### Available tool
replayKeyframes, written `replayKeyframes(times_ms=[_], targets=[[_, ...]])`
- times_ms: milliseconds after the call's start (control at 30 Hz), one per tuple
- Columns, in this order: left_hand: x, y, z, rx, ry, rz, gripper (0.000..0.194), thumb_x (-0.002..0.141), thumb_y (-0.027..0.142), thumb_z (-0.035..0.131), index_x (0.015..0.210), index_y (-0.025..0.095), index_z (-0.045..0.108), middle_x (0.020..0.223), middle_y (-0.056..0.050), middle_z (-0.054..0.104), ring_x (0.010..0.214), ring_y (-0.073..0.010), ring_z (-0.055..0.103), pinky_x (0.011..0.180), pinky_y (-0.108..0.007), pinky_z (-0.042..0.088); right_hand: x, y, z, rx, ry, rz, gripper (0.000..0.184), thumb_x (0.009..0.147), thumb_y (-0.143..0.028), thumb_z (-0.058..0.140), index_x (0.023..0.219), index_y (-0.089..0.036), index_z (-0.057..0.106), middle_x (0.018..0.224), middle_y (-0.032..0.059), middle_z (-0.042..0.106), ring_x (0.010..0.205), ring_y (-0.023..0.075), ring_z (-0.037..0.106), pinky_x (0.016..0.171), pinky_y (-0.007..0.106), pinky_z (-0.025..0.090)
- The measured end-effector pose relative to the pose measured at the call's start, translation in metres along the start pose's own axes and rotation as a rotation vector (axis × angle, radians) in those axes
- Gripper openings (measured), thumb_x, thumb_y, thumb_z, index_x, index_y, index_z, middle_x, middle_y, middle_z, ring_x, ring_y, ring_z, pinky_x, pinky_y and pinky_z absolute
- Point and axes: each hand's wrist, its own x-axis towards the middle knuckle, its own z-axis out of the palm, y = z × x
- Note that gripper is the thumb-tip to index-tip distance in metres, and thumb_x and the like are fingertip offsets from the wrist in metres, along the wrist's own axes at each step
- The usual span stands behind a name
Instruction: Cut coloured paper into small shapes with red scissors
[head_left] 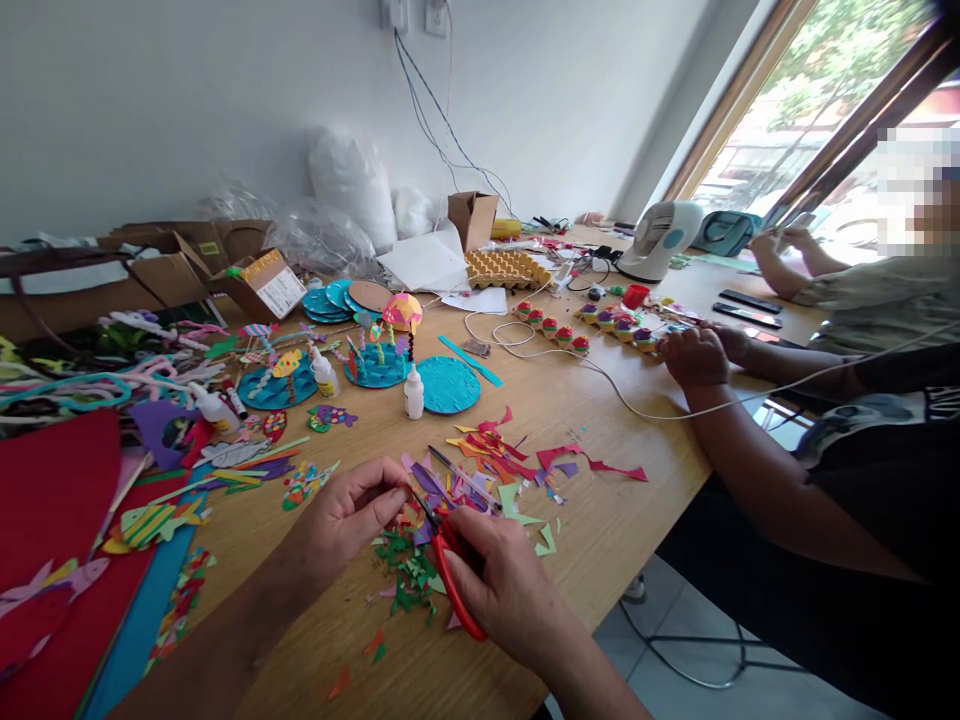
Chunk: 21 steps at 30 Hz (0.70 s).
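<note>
My right hand (504, 580) is wrapped round the red handles of a pair of scissors (454, 590). Their dark blades point up and left, with the tips at the fingers of my left hand (361, 515). That hand is pinched closed, thumb against forefinger; whatever it holds is too small and hidden to name. Below the scissors lies a heap of green paper scraps (411, 572). Just beyond my hands are purple paper scraps (450, 488) and red paper strips (499, 445). A paper fish with coloured dots (306, 484) rests on the table left of my left hand.
White glue bottles, one near the middle (414, 393), stand by blue discs (448, 386) with paper fish decorations. Red and blue paper sheets (56, 480) cover the left side. To the right, a co-worker's hands (697, 355) are by painted egg-carton pieces (619, 325). A white cable (622, 400) crosses the table.
</note>
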Motion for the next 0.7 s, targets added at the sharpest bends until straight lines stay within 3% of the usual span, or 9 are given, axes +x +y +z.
replayKeyframes(times_ms=[700], targets=[[-0.0002,0.0029,-0.0058,0.045,-0.069,-0.064,0.015,0.079,0.03,0.05,0.072,0.018,0.056,0.062,0.005,0.048,0.06,-0.0114,0.041,0.057,-0.023,0.034,-0.0027,-0.0018,-0.0017,-0.025,-0.024,0.021,0.026,0.081,-0.022,0.045,0.061,-0.02,0.029,0.054,-0.0053,0.035,0.05,0.0087,0.033,0.05,0.021,0.022]])
